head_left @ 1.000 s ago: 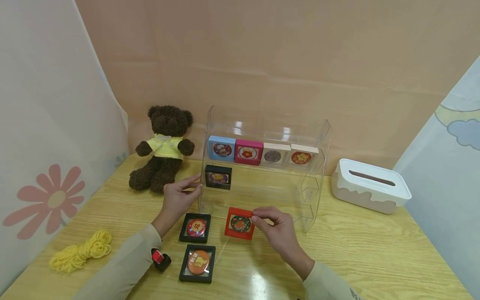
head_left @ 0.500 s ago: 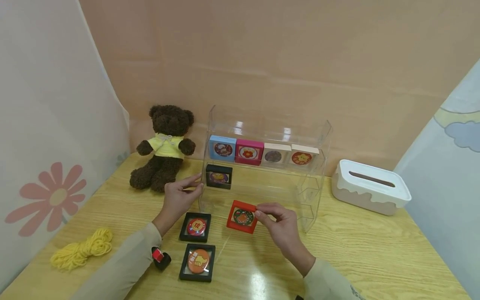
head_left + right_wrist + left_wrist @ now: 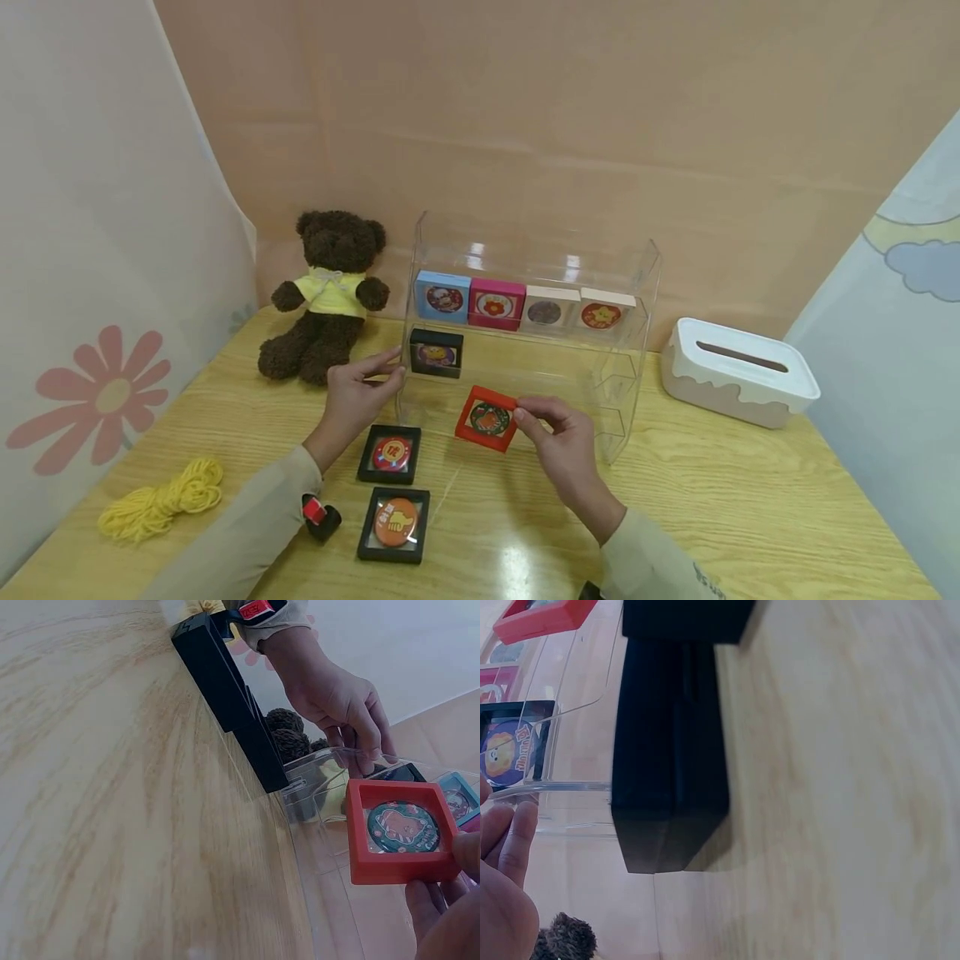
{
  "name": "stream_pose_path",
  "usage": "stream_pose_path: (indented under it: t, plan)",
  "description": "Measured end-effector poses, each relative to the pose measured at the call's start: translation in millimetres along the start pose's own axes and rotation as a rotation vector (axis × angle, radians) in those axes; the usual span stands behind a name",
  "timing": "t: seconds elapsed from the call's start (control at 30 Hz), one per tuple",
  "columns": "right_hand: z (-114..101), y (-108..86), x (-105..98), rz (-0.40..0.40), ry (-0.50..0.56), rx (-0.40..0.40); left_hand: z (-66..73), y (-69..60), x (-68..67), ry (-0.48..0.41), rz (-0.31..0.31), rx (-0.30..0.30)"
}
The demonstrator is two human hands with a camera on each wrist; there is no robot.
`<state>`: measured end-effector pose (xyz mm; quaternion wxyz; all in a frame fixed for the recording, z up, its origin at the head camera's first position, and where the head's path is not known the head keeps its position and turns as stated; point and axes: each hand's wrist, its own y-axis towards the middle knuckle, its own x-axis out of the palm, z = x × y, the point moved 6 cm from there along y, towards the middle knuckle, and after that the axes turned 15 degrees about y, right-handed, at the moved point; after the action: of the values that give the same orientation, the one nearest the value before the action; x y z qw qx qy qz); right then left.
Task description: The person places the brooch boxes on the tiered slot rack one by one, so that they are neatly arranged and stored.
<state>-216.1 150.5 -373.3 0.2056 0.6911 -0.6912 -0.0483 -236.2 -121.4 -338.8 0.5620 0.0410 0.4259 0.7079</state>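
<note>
My right hand pinches the right edge of a red square frame holding a round green badge, tilted in the air before the clear acrylic display rack. With thumb and fingers, my left hand holds the rack's left side edge, as the left wrist view also shows. On the rack's upper tier stand a blue frame, a pink frame and two cream frames. A black frame stands at the left end of the tier below.
Two black frames with round badges, one red and one orange, lie on the wooden table. A brown teddy bear sits left of the rack. Yellow rope lies at left, a white tissue box at right.
My right hand has lifted the red frame a little upward and toward the rack, tilting it clockwise. The left hand stays at the rack's side.
</note>
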Motion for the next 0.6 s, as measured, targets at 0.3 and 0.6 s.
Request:
stream_pose_path:
  t: [0.3, 0.6]
  plan:
    - [0, 6.1, 0, 0.043, 0.002, 0.005, 0.8, -0.6, -0.5, -0.002, -0.003, -0.009]
    - [-8, 16.0, 2, 0.092, 0.020, -0.050, -1.6, -0.6, 1.1, 0.002, -0.008, -0.022]
